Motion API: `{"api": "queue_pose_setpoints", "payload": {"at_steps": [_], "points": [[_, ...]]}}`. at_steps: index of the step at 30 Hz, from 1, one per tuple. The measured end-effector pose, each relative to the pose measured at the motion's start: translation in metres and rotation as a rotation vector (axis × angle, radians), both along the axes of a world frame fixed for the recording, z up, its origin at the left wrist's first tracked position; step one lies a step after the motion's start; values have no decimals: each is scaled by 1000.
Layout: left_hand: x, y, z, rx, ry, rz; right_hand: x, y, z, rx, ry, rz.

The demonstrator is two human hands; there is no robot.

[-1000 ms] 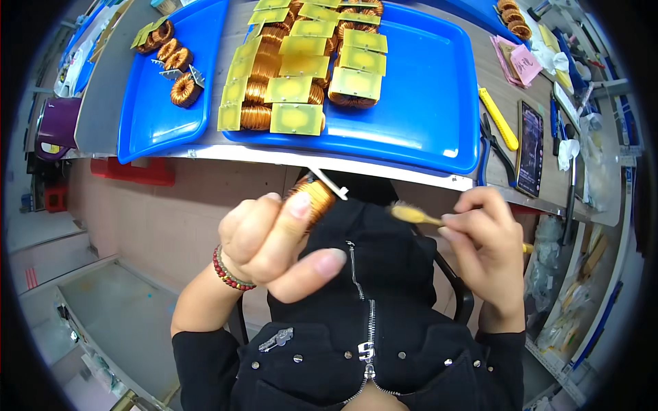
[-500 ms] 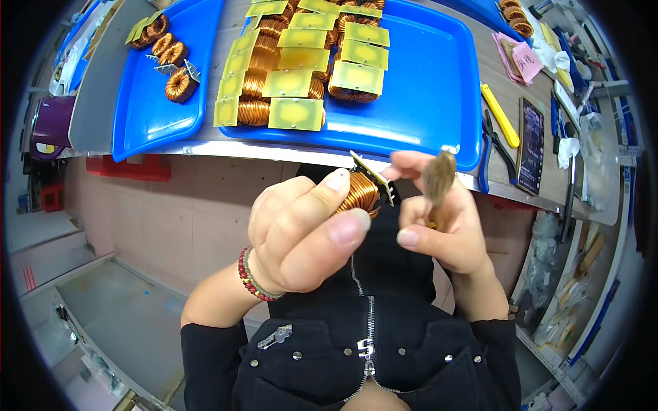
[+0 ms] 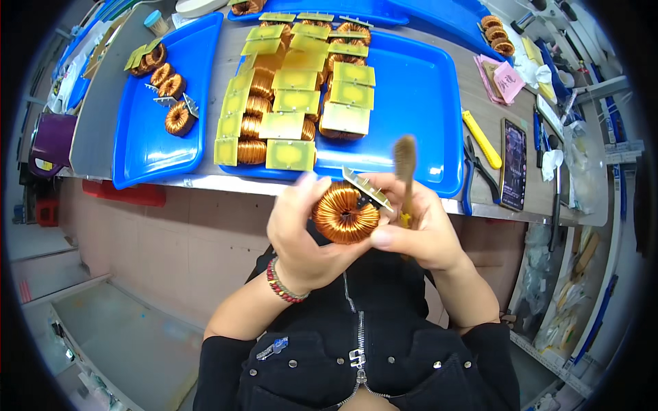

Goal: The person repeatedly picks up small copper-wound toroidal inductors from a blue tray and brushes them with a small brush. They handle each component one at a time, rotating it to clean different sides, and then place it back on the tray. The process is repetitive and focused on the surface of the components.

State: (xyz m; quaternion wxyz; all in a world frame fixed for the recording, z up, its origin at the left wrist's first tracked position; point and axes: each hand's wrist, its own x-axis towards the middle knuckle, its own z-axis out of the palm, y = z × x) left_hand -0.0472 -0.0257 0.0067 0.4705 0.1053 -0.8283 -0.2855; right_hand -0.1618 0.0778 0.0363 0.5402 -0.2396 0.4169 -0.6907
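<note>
A copper-wound toroid coil (image 3: pixel 336 218) with a small board (image 3: pixel 364 186) on its upper right side is held in front of my chest. My left hand (image 3: pixel 296 229) wraps round the coil from the left, thumb and fingers on its winding. My right hand (image 3: pixel 426 229) is closed round a small brush (image 3: pixel 405 164), whose brown bristles point up; its thumb and fingers also reach the coil's board edge. The brush's lower end is hidden in the right hand. Beyond them, several coils with yellow-green boards (image 3: pixel 290 156) stand in rows in a large blue tray (image 3: pixel 411 147).
A narrower blue tray (image 3: pixel 161 161) at the left holds several loose coils (image 3: pixel 179 118). Right of the large tray lie a yellow utility knife (image 3: pixel 482 140), blue-handled pliers (image 3: pixel 469 186), a phone (image 3: pixel 513 164) and pink paper slips (image 3: pixel 506 81). A purple mug (image 3: pixel 51 144) is at the far left.
The coil has been turned, so its round face and centre hole now show. My right hand has moved left to the coil with the brush upright. The view has shifted, showing more of the bench.
</note>
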Motion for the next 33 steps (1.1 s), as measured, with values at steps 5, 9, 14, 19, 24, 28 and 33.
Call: {"api": "queue_pose_setpoints", "payload": {"at_steps": [5,9,14,19,24,28,33], "points": [[-10,-10,-6,-55,-21,15,-11,-14,-4,63,394,-128],[14,-27,2,8,-106,133,-20,-28,-14,83,1192,-316],[47,-65,-3,189,-72,368,-7,-38,-17,213,1533,-362],[65,-127,2,145,-226,560,-4,-44,-23,188,1564,-386],[80,-203,-19,147,-438,359,-7,-38,-33,140,1489,-366],[94,-284,-50,366,-527,85,-6,-37,-40,137,1464,-496],[64,-253,-50,170,-508,174,-9,-19,-32,95,1432,-540]]}}
